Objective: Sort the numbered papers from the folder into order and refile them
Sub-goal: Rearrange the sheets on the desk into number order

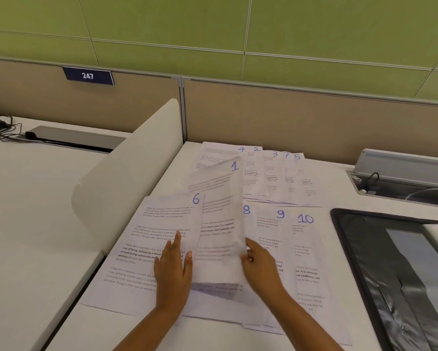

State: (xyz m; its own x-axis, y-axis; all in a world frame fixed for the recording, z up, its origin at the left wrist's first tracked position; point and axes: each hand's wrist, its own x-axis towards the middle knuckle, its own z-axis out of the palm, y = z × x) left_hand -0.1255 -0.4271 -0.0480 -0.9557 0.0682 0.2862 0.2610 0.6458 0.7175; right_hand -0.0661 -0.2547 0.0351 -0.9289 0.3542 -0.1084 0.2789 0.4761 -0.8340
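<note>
Pinched at its lower right edge, sheet 1 (220,219) is in the grip of my right hand (259,268), thumb and fingers curled onto the paper so that it lifts off the table (339,188) and stands tilted, its numbered corner pointing away from me and a shadow lying beneath its near edge. My left hand (173,269) has no hold on anything; its fingers lie straight and flat, pressing on sheet 6 (147,249), which rests at the near left of the spread with its number at the top right corner. Just right of my right hand the near row goes on with sheet 8 (246,210), mostly hidden behind the raised page, then sheet 9 (269,231) and sheet 10 (309,249), each overlapping the next. Beyond them a second fanned row lies against the back of the table: sheet 4 (214,154), sheet 2 (254,168), sheet 3 (272,171), sheet 7 (287,171) and sheet 5 (305,178), reading left to right. At the right edge a black folder (380,262) lies open, with what may be a clear plastic sleeve inside it, though the glare makes that hard to judge. To my left a white rounded divider (126,168) separates this table from the neighbouring one. Farther back stands a beige partition (288,117) carrying a blue sign marked 247 (88,76), with a green wall (212,21) above.
</note>
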